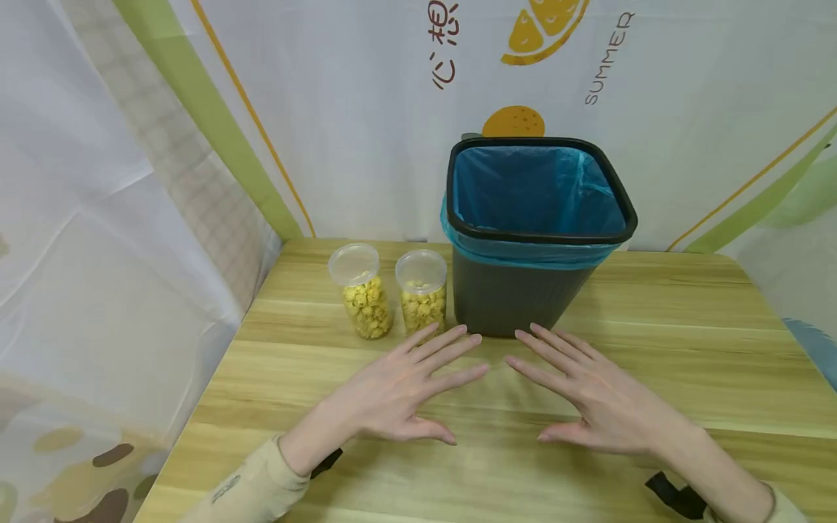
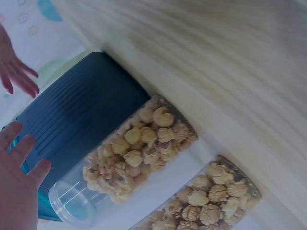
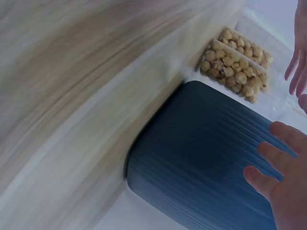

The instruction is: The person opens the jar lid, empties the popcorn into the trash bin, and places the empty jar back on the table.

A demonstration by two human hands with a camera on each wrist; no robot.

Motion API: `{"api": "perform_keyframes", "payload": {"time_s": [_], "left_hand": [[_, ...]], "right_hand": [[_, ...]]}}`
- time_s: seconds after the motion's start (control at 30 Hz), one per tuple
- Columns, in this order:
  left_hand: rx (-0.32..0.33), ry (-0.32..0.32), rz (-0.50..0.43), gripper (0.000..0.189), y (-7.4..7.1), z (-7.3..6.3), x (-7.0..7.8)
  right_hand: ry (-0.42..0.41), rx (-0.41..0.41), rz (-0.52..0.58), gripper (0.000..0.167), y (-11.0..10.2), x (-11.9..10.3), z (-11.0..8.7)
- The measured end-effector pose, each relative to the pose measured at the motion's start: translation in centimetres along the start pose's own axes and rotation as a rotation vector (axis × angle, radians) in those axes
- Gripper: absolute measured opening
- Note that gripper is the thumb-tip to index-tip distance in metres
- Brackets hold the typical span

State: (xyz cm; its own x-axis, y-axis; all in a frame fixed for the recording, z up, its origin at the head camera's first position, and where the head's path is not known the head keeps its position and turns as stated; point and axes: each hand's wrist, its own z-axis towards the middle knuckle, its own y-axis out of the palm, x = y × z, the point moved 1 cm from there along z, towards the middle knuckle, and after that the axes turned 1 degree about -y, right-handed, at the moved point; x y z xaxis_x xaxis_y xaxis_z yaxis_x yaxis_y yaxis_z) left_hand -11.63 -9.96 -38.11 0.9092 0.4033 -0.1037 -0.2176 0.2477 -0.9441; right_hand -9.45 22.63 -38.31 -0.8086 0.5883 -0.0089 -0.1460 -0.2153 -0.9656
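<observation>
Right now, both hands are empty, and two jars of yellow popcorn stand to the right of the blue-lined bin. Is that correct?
Not quite: the two jars of yellow popcorn stand to the left of the blue-lined bin, as the head view shows. The rest holds: the left hand and right hand are both empty.

The lower half of the head view is filled mostly by a wood-grained table (image 1: 686,349). On it, a dark bin (image 1: 516,298) is stood right of centre, a right jar (image 1: 423,305) is set upright mid-frame, and a left jar (image 1: 368,311) just left of that
</observation>
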Motion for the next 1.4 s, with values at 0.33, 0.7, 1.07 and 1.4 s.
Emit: {"api": "perform_keyframes", "payload": {"time_s": [0.33, 0.7, 1.07, 1.4], "left_hand": [[0.103, -0.01, -0.013, 0.099, -0.7, 1.4, -0.7], [0.203, -0.058, -0.056, 0.097, -1.8, 2.4, -1.6], [0.318, -0.113, -0.06, 0.09, -2.7, 2.7, -2.5], [0.453, -0.172, -0.063, 0.084, -3.7, 2.2, -3.2]], "right_hand": [[0.109, 0.0, 0.107, 0.098, -1.1, 0.1, 0.3], [0.107, 0.109, 0.152, 0.099, -2.4, 0.6, 1.0], [0.117, 0.228, 0.311, 0.089, -4.2, 0.5, 1.4], [0.057, 0.365, 0.411, 0.071, -5.0, 0.1, 2.3]]}}
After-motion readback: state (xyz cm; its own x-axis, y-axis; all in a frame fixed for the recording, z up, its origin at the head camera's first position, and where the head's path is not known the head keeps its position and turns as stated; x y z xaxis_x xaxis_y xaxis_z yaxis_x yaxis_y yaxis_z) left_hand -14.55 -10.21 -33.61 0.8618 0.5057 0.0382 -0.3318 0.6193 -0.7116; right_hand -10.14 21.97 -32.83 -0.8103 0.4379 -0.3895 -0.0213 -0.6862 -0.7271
